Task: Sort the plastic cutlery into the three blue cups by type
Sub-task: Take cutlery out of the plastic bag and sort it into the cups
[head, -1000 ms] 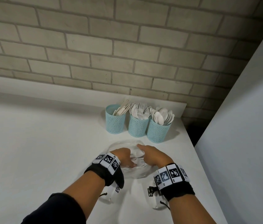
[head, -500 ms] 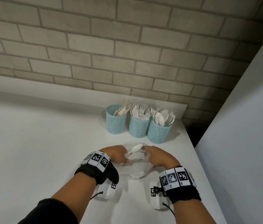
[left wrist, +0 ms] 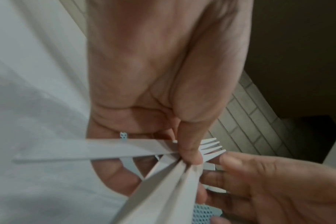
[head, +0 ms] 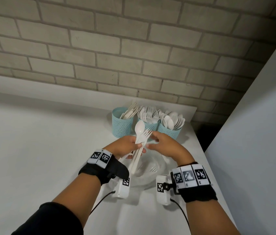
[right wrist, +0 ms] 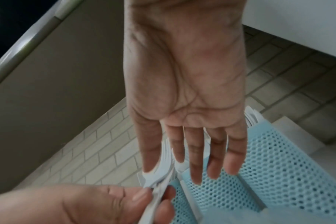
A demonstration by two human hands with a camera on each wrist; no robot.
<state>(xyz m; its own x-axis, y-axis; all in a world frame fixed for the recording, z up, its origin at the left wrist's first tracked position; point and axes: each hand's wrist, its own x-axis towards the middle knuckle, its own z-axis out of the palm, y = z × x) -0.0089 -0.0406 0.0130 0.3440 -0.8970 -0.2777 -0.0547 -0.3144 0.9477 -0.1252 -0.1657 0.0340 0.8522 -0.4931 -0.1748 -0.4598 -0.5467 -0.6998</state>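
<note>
My left hand (head: pixel 130 145) grips a bundle of white plastic cutlery (head: pixel 140 141) by the handles, a spoon bowl (head: pixel 139 128) and fork tines (head: pixel 146 134) sticking up. In the left wrist view the thumb (left wrist: pixel 190 145) pins the handles and fork tines (left wrist: pixel 211 149) show past it. My right hand (head: pixel 161 144) is beside the bundle with straight fingers (right wrist: pixel 196 159), touching the fork ends. Three blue mesh cups stand behind: the left cup (head: pixel 121 123) with knives, the middle cup (head: pixel 149 125) with forks, the right cup (head: pixel 169 131) with spoons.
A clear plastic bowl (head: pixel 150 175) sits on the white counter (head: pixel 40 150) under my hands, with one fork left in it. A brick wall runs behind the cups. A white panel (head: pixel 261 133) stands at the right, past the counter's edge.
My left hand has lifted the cutlery bundle out of the clear bowl and up toward the cups. The right hand rose with it and its fingers have straightened.
</note>
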